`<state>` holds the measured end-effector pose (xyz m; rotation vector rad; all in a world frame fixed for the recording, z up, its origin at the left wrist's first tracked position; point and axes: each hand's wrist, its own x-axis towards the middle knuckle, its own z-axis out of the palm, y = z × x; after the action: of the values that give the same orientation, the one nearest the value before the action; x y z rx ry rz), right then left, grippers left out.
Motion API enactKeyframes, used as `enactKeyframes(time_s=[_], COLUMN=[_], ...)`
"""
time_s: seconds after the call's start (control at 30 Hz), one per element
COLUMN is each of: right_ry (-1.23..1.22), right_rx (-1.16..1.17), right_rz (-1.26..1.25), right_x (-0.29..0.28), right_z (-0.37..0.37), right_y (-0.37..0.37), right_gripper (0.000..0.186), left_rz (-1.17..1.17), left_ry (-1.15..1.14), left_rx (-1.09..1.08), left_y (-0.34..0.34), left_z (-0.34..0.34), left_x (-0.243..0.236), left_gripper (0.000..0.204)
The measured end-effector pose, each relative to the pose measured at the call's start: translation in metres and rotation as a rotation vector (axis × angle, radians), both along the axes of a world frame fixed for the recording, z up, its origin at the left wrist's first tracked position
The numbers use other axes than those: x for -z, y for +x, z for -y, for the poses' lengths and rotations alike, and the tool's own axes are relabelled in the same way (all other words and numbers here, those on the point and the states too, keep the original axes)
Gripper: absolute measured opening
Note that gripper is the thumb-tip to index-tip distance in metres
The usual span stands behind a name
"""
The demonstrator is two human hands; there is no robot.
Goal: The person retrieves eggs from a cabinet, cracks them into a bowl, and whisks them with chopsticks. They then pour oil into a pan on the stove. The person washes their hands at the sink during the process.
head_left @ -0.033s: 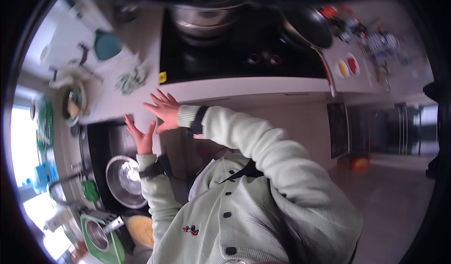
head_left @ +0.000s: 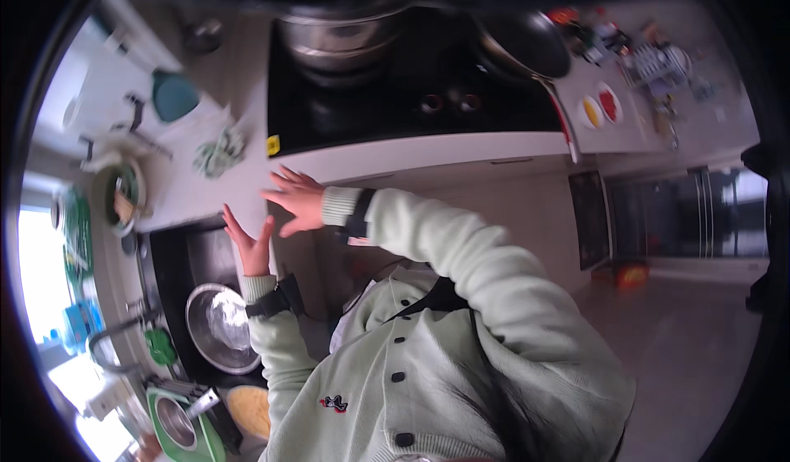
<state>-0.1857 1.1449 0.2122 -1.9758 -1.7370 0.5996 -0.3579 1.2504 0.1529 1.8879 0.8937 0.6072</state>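
Note:
My left hand point(head_left: 252, 241) is raised above the edge of the black sink point(head_left: 170, 249), fingers apart and holding nothing. Just to its right, my right hand point(head_left: 296, 203) reaches across from the pale green sleeve, spread open over the front edge of the white counter point(head_left: 178, 190), with nothing in it. A steel bowl point(head_left: 220, 328) sits in the sink below my left hand. A crumpled green cloth point(head_left: 219, 152) lies on the counter beyond both hands.
A black cooktop point(head_left: 411, 96) bears a steel steamer point(head_left: 337, 38) and a frying pan point(head_left: 521, 42). At right are small dishes point(head_left: 607, 104) and condiments. A faucet point(head_left: 111, 343), green drying basket point(head_left: 169, 425), cutting board point(head_left: 248, 408) and pot of utensils point(head_left: 123, 190) line the left.
The view has shifted slightly, moving the cooktop a little leftward in the picture. My right hand sits slightly farther right and lower in the picture; both hands remain open.

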Motion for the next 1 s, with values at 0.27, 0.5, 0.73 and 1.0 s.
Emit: enactKeyframes(time_s=[0.27,0.5,0.73,1.0], right_ry=[-0.224,-0.623,0.018,-0.037], right_rx=[0.379,0.905,1.134,1.047], right_rz=[-0.198,-0.18,0.237,0.236], right_x=[0.043,0.039,0.03,-0.034], right_z=[0.313,0.625,0.808,0.903], right_y=[0.163,0.271,0.335,0.549], right_gripper=[0.047,0.034,0.048,0.035], left_rz=[-0.076,-0.161,-0.007,0.433], left_ry=[0.212,-0.105,-0.258,-0.383], left_rx=[0.723,1.071,0.992,0.62], left_y=[0.195,0.394,0.52,0.642], left_z=[0.149,0.398,0.566,0.646], left_x=[0.003,0.013,0.018,-0.035], left_gripper=[0.056,0.042,0.039,0.033])
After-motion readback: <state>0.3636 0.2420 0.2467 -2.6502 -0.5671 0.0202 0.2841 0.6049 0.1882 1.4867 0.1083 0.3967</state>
